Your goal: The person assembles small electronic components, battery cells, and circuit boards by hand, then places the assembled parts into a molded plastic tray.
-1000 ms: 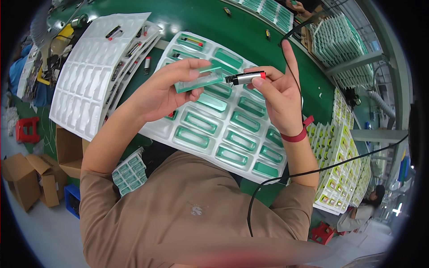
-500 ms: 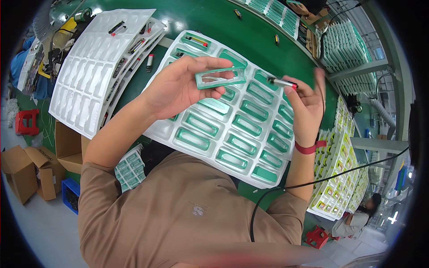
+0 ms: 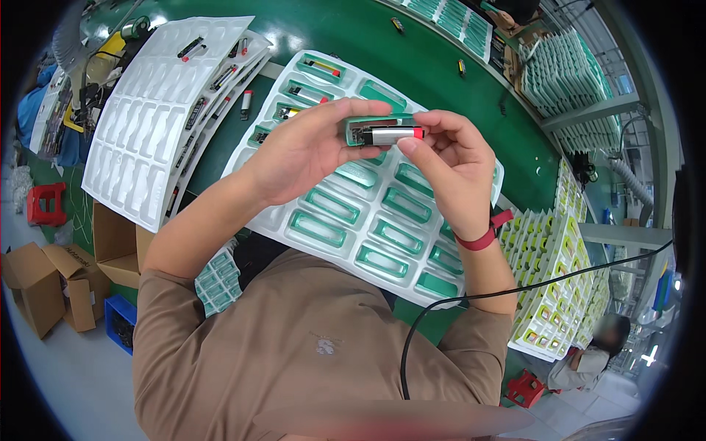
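My left hand (image 3: 298, 154) grips a translucent teal plastic case (image 3: 351, 132) at its left end, between thumb and fingers. With my right hand (image 3: 460, 165) I pinch a small silver cylindrical battery (image 3: 393, 134) that has a red end and a dark circuit part at its other end. The battery lies along the case's opening; I cannot tell whether it is fully seated. Below both hands is a white molded tray (image 3: 268, 217) with rows of similar teal cases (image 3: 331, 206). Several cases at its far left hold batteries (image 3: 322, 67).
Left of the tray, stacked white trays (image 3: 136, 103) carry loose batteries between layers. A single battery (image 3: 245, 104) lies on the green table (image 3: 316, 26). Stacked trays (image 3: 548, 294) stand at right. A black cable (image 3: 544, 283) crosses my right arm. Cardboard boxes (image 3: 48, 287) sit at lower left.
My right hand has moved left with the battery, bringing it to the case. My left hand has shifted slightly right, still holding the case.
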Motion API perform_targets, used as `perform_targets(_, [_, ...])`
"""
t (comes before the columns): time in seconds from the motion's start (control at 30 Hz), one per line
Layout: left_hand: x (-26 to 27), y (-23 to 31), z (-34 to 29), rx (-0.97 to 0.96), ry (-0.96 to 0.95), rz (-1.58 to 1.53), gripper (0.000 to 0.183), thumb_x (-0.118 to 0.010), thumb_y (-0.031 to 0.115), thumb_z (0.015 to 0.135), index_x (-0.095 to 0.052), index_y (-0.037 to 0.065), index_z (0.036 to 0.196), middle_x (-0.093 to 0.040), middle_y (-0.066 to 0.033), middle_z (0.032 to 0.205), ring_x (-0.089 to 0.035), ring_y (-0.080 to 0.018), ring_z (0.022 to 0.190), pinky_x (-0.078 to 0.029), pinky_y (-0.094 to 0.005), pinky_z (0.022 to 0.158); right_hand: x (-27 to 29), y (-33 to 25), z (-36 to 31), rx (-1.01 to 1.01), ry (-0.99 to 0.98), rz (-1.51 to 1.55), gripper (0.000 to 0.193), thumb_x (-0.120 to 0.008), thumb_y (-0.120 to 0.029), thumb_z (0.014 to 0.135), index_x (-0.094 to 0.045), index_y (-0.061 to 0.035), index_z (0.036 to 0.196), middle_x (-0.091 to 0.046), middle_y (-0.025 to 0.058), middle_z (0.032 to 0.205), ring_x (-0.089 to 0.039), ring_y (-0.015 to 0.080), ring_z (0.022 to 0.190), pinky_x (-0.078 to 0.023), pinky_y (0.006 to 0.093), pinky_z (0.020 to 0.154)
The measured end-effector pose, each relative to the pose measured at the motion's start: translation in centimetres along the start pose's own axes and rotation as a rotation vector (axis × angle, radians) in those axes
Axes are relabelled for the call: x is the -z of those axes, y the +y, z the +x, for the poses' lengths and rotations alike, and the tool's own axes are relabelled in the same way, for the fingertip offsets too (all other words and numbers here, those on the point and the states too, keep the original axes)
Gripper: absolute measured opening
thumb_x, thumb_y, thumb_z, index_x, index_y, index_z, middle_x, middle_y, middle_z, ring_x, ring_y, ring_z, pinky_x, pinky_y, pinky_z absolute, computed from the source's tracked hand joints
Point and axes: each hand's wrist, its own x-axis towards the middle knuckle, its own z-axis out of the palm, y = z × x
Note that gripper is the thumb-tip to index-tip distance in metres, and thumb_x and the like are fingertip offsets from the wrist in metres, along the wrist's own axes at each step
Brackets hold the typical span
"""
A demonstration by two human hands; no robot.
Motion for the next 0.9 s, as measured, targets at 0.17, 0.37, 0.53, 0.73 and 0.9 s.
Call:
perform_targets(0.17, [0.0,-0.6,0.0,-0.012,0.034,0.019,0.044,-0.038,0.026,0.11,-0.053,-0.006,0.137,-0.058,-0.0124,0.135,-0.058,-0.0218,0.124,-0.046,-0.0412,0.109,0.7,0.3,-0.1,-0.033,-0.025,-0.265,0.025,-0.075,0.003,0.088,-0.067,0.0023,0.112,-0.067,0.0019,0.097,-0.058,0.0049,0.082,-0.047,0.0187,0.071])
perform_targets(0.37, [0.5,-0.6,0.2,-0.009,0.014,0.019,0.043,-0.039,0.025,0.11,-0.053,-0.005,0.138,-0.058,-0.0125,0.134,-0.059,-0.0218,0.123,-0.047,-0.0417,0.109,-0.3,1.0,0.0,0.067,0.104,-0.284,0.022,-0.081,-0.006,0.085,-0.073,-0.0025,0.105,-0.067,-0.0004,0.088,-0.046,0.0039,0.067,-0.038,0.02,0.06])
perform_targets(0.53, [0.2,-1.0,0.1,-0.018,0.018,0.011,0.04,-0.044,0.02,0.108,-0.051,-0.005,0.139,-0.06,-0.0122,0.132,-0.06,-0.0198,0.121,-0.048,-0.0388,0.107,-0.6,0.9,0.0,0.226,0.083,-0.502,0.022,-0.081,-0.006,0.082,-0.074,-0.0038,0.103,-0.067,0.0035,0.091,-0.055,0.0111,0.073,-0.045,0.0246,0.065])
perform_targets(0.73, [-0.4,-0.8,0.3,0.01,0.046,0.31,0.04,-0.052,0.008,0.104,-0.048,-0.001,0.143,-0.062,-0.0092,0.126,-0.065,-0.0124,0.106,-0.053,-0.0269,0.094,-0.6,0.8,0.2,0.428,0.16,-0.619,0.029,-0.079,-0.001,0.083,-0.072,-0.0048,0.111,-0.067,0.0075,0.098,-0.061,0.0156,0.085,-0.051,0.0283,0.078])
perform_targets(0.9, [-0.9,-1.1,0.2,-0.129,-0.004,0.641,0.037,-0.05,0.004,0.104,-0.047,-0.003,0.14,-0.058,-0.0101,0.133,-0.062,-0.0123,0.111,-0.052,-0.0293,0.098,0.8,0.3,0.2,-0.207,-0.071,0.09,0.039,-0.077,-0.003,0.087,-0.065,-0.0016,0.124,-0.058,0.0072,0.107,-0.063,0.0111,0.092,-0.055,0.0261,0.08])
